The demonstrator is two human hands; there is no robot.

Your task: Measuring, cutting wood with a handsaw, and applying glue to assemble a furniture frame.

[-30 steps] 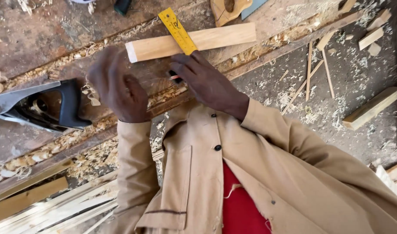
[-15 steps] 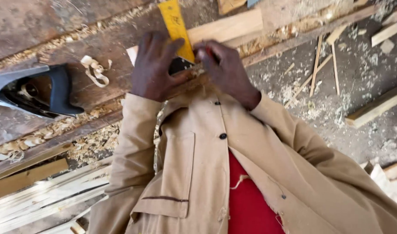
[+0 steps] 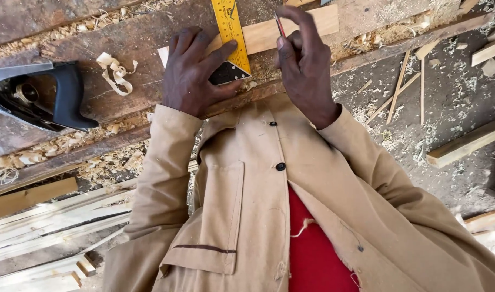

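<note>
A yellow square ruler (image 3: pixel 231 33) lies across a pale wood strip (image 3: pixel 291 30) near the counter's (image 3: pixel 85 27) front edge, its long axis running from that edge toward the far side, its dark triangular head (image 3: pixel 227 73) at the near end; the left hand (image 3: pixel 192 73) presses flat on it, thumb on the blade, fingers spread, closed on nothing. Just right of the blade, the right hand (image 3: pixel 304 65) has its grip pinched narrow round a thin red pencil (image 3: pixel 280 25), upright, tip at the strip. Toward the counter's left edge rest a dark hand plane (image 3: pixel 39 97) and a curled shaving (image 3: pixel 115 70).
</note>
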